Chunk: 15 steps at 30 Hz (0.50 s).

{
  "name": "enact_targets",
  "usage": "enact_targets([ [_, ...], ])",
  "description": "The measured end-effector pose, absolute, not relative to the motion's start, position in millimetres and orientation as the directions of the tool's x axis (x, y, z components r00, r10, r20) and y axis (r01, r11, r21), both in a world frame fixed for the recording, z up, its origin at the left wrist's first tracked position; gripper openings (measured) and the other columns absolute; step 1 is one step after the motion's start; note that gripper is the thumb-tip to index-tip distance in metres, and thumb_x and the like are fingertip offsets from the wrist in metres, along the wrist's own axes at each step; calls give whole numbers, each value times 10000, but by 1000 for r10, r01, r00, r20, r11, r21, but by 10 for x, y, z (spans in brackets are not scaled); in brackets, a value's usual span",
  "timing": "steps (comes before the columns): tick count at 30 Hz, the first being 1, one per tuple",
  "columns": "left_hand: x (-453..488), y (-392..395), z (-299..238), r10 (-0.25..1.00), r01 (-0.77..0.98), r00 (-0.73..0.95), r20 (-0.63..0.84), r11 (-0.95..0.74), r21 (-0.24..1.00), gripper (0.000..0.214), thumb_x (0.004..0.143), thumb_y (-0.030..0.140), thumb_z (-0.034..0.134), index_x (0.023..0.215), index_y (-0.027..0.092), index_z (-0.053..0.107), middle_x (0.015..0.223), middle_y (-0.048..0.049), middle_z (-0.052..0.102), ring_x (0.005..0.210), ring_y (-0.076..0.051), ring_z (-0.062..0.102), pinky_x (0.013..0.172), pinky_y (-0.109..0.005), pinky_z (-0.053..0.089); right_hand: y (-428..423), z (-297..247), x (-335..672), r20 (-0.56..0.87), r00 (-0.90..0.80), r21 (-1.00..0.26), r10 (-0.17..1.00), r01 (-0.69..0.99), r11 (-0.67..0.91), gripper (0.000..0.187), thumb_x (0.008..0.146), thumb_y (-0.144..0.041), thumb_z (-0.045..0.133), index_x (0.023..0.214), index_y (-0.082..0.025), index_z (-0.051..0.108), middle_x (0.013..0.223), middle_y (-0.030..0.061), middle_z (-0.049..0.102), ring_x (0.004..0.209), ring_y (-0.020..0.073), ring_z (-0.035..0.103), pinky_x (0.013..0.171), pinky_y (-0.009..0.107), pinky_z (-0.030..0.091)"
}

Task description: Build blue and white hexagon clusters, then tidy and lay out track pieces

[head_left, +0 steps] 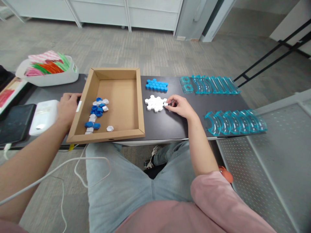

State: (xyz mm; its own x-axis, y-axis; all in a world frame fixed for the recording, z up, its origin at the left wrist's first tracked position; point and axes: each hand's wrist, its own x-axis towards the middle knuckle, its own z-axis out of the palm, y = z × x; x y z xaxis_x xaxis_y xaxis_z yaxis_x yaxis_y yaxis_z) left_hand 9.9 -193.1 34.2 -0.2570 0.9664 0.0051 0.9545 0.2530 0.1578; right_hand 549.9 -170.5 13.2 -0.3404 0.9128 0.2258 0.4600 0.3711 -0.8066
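Note:
My right hand rests on the dark table, fingers pinched on a white hexagon piece at the right edge of a cluster of white hexagons. Behind that cluster lies a cluster of blue hexagons. My left hand is closed against the left wall of a cardboard tray, its fingers curled around the rim. Inside the tray lie several loose blue and white hexagons, with one white piece apart near the front.
Two rows of clear turquoise curved pieces lie on the table's right side. Left of the tray sit a white device, a black tablet and a white bin of coloured strips. White cables hang below. A perforated metal surface stands at right.

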Motion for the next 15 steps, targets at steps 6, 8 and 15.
enact_targets([
  [6,82,-1925,333,968,952,-251,26,242,186,766,1062,484,385,1680,105,634,1625,-282,589,1509,-457,538,1318,-586,463,-1683,95,5516,232,-335,-797,913,472,376,245,858,-427,877,1015,-248,821,1015,48,806,736,182,611,735,342,513],
  [8,89,-1930,347,968,952,-249,15,242,186,802,1073,525,334,1683,96,628,1632,-288,578,1516,-461,535,1330,-595,456,-1682,92,5517,224,-335,-800,915,473,369,246,852,-417,872,1023,-247,825,1020,48,810,736,180,611,731,340,512],
  [15,114,-1955,370,968,948,-251,3,245,205,844,1078,564,274,1687,90,616,1658,-302,559,1531,-469,513,1351,-629,431,-1684,98,5497,223,-335,-799,915,474,369,236,851,-405,852,1010,-240,799,997,45,808,730,179,613,736,339,507],
])
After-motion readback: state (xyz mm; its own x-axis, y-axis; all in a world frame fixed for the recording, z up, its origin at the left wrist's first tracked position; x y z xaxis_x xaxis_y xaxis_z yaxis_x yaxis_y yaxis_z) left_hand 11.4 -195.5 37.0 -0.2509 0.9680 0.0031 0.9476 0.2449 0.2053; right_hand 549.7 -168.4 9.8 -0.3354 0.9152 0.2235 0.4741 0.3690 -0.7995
